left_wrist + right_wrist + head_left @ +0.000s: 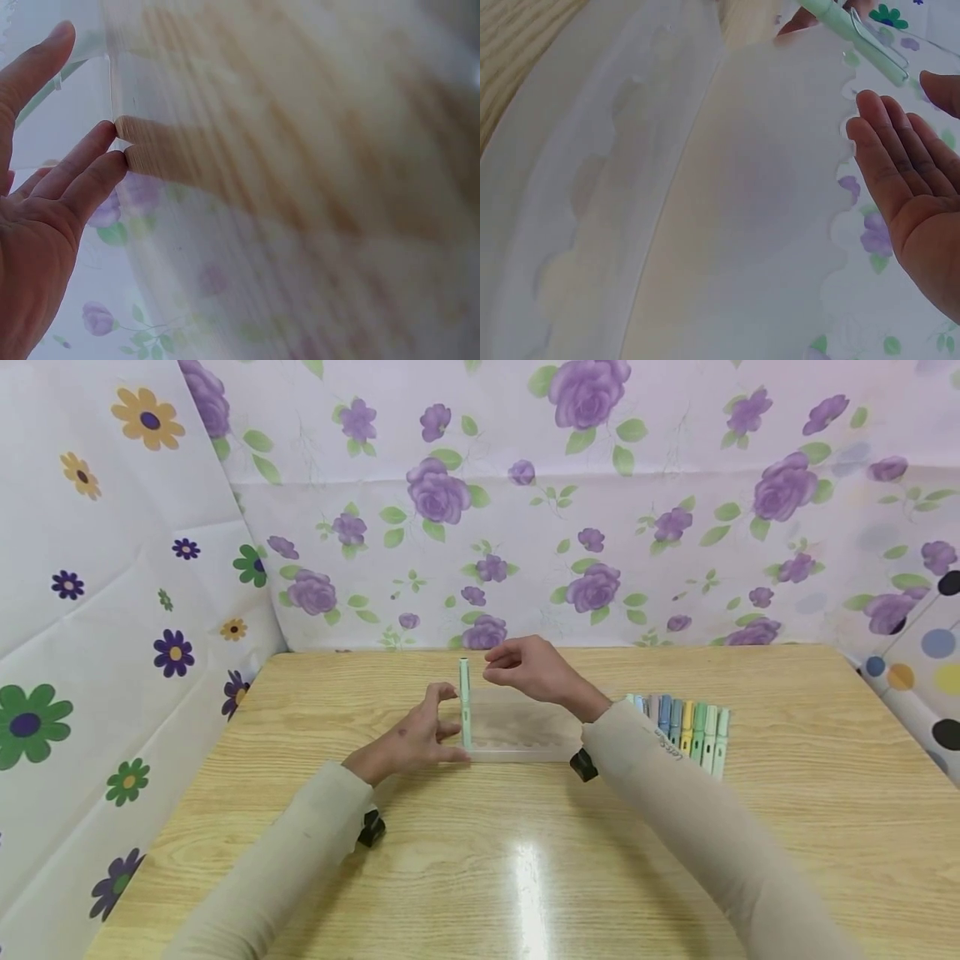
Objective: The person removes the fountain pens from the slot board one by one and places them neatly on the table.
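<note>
place: you sit in a makeshift recording booth, not a lived-in room | walls: flower-printed cloth [600, 527] hung behind and to both sides | surface: one light wooden table [480, 860] boxed in by it | props: a row of pastel pens [686, 727] laid side by side

Light wood-grain table [787, 827], glossy, with a bright strip of glare near the front centre (light from overhead). Back wall draped in white cloth [675, 552] printed with purple roses and green leaves; left side panel [97, 610] bears multicoloured daisies; right edge shows a polka-dot sheet [926, 677]
</note>
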Demonstrator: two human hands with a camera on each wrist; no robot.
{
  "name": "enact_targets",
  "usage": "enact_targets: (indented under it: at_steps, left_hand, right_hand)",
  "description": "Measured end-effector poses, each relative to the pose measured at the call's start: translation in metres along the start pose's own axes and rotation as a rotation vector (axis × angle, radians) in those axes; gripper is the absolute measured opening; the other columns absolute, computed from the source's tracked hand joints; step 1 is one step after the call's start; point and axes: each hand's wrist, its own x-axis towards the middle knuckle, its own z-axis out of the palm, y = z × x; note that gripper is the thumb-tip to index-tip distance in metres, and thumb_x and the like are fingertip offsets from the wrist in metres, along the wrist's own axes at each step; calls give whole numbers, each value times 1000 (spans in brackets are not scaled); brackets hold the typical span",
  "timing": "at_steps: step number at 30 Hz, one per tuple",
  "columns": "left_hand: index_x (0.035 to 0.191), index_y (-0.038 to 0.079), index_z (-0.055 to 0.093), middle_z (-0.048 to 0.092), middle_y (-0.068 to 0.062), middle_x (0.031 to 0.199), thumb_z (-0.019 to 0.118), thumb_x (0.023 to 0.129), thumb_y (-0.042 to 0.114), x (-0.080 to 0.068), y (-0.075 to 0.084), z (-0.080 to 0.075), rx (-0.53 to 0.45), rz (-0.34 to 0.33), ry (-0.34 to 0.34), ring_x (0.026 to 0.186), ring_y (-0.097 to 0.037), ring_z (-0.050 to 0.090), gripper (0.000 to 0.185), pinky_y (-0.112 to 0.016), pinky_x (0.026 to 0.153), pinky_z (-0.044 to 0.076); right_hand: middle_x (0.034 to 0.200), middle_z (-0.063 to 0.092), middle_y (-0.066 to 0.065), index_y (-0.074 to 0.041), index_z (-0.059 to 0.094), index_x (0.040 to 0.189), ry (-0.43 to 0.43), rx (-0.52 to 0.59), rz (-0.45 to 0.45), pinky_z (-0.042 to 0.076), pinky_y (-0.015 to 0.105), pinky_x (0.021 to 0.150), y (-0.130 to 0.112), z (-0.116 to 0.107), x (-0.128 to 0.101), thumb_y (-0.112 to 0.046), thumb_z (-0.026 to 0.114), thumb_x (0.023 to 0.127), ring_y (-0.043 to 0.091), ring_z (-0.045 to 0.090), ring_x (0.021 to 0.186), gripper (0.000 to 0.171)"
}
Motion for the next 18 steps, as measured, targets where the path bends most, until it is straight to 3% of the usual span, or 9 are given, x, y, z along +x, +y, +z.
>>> enact_targets:
  at_steps: [18]
  left_hand:
    - [140, 12, 19, 16, -14, 160, 84, 81, 11, 0, 1, 0, -7, 2, -6, 132, -35, 50, 88, -42, 97, 51]
  right_hand:
    - [111, 71, 12, 2, 64, 128, 27, -30, -12, 55, 39, 87, -5, 15, 14, -22, 67, 98, 24, 67, 102, 39]
